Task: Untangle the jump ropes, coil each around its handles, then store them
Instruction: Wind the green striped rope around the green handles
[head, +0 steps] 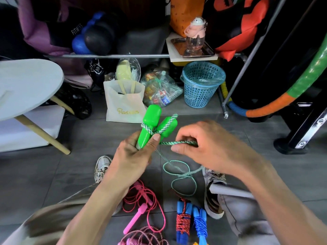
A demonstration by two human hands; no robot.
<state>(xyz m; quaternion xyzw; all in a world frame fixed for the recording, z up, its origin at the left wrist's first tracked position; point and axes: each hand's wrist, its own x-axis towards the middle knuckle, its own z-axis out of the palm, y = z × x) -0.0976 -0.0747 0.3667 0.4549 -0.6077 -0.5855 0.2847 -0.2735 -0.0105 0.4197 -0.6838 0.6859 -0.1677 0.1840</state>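
The left hand (pixel 131 156) is gripping the paired green handles (pixel 152 128), thumb pressing the first wrap. The right hand (pixel 208 145) is pinching the green-and-white rope (pixel 177 143). Keeping it taut should lay neat turns.

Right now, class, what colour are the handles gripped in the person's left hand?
Bright green handles, clearest in the head view.

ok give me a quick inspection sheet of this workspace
surface: grey tiled floor.
job's things: green handles, green rope partly wound; pink rope loose; blue-handled ropes coiled.
clutter: tote bag, plastic bag, blue basket.
grippers: left hand grips the handles; right hand pinches the rope.
cables: nothing seen.
surroundings: white table, metal rack, hoop.
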